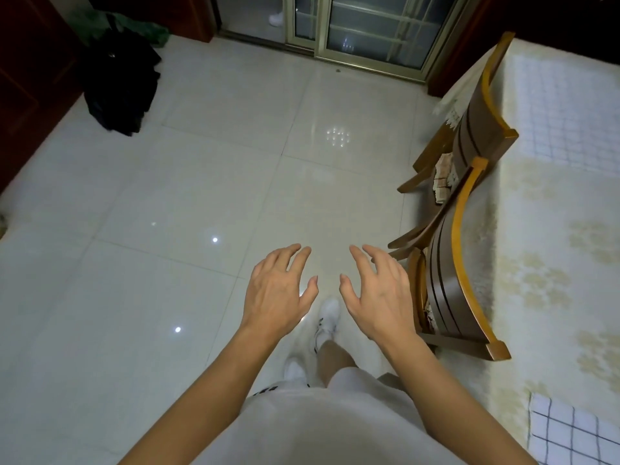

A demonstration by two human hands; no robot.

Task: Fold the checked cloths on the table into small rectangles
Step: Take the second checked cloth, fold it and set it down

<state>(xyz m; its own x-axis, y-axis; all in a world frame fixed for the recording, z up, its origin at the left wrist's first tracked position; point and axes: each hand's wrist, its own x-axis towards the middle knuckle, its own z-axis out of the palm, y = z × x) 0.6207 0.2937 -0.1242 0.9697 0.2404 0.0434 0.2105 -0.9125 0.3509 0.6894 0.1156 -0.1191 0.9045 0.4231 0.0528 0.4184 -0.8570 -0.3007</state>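
- Head view: our left hand (280, 290) and right hand (375, 292) hang over the floor (201, 196), fingers spread, holding nothing.
- Both checked cloths lie on the table (536, 250) to our right, well apart from the hands: the near cloth (570, 431) and the far cloth (567, 109).
- We judge it best to turn right and take the near cloth by 2 corners.
- We count 2 cloths, 1 table and 2 chairs: the near chair (449, 280) and the far chair (473, 129).

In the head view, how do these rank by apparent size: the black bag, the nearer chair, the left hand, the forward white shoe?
Largest first: nearer chair, black bag, left hand, forward white shoe. Nearness to the camera enlarges the hand.
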